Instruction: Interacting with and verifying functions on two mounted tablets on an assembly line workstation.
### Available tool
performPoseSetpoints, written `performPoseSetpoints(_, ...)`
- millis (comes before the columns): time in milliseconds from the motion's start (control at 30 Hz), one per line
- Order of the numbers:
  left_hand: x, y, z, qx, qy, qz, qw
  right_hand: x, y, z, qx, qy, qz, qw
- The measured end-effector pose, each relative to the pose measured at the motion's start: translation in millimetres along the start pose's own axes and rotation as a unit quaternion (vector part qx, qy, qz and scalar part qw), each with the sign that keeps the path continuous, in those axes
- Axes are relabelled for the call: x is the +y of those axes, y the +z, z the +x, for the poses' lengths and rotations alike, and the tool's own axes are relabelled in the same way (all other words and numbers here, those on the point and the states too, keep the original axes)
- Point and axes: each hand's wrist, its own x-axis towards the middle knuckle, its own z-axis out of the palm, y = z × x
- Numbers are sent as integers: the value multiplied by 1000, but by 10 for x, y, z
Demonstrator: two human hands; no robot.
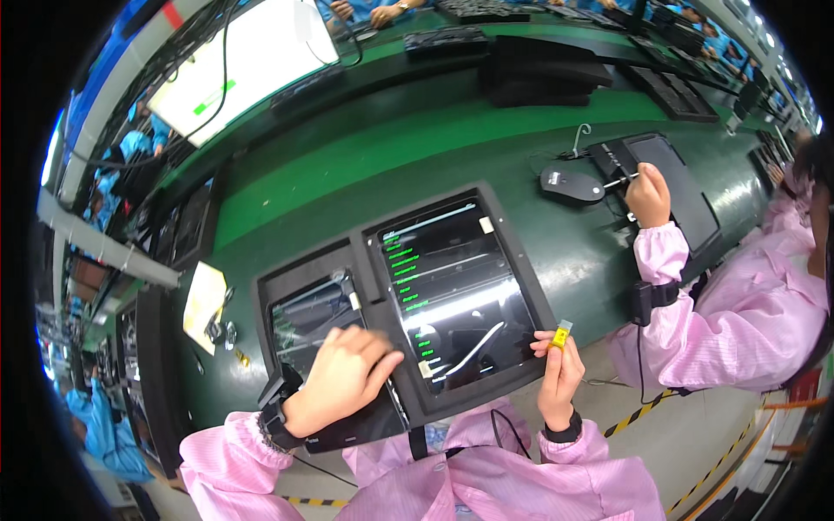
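In front of me lies a black foam tray (512, 260) with two compartments. Its right compartment holds a tablet-like screen (460, 300), lit with rows of green text and reflecting a bright light. In the left compartment sits another dark flat panel (304, 317), partly covered by my left hand (343, 373). That hand hovers over the panel's lower part, thumb apart from blurred, bent fingers, with nothing visible in it. At the tray's right edge, my right hand (560, 373) pinches a small yellow plug-like piece (560, 335) with a pale, clear end.
A black mouse (571, 184) lies at the far right. Beside it, a co-worker's hand (649, 198) holds a thin tool over a dark panel (682, 187). Left of the tray are a yellowish sheet (204, 302) and small parts. A bright monitor (248, 65) stands at the back left.
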Motion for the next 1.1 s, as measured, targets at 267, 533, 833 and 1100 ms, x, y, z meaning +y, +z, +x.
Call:
performPoseSetpoints(267,216,314,187,-23,-276,-257,926,251,85,-91,36,-106,-28,993)
performPoseSetpoints(533,221,370,286,88,-448,-578,677,255,58,-83,33,-132,-17,991)
performPoseSetpoints(833,109,452,350,38,-405,-603,686,123,-88,-144,15,-43,101,994)
performPoseSetpoints(1100,200,549,255,142,-351,-645,664,22,-476,-594,-100,93,235,962)
